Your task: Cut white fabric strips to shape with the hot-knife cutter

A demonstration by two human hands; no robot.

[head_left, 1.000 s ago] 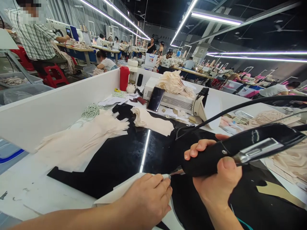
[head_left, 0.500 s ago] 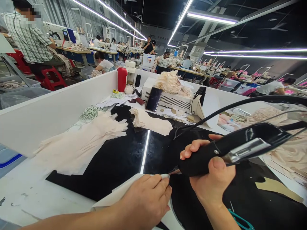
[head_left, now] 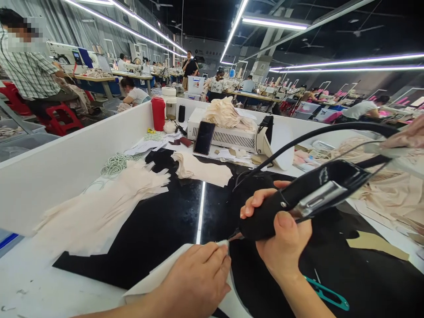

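Readable text: none, nothing sharp enough to read anywhere.
White storage box with blue print (head_left: 195, 83), far beyond the fingertips: markings blurred, unreadable.
Grey wall sign on the pillar (head_left: 260, 67), farther back: too small to read.
Black handheld cutter with metal plate (head_left: 298, 198), in the fingers: no legible lettering.

Around me is a big sewing hall under a dark ceiling (head_left: 205, 17), lit by long white strip lights (head_left: 132, 33) running into the distance. My white bench (head_left: 39, 282) has a low white partition wall (head_left: 66, 163) along its left side. Beyond it stand red plastic stools (head_left: 61, 117) and rows of wooden work tables (head_left: 96, 79), with what may be grey curtains (head_left: 82, 26) behind them.
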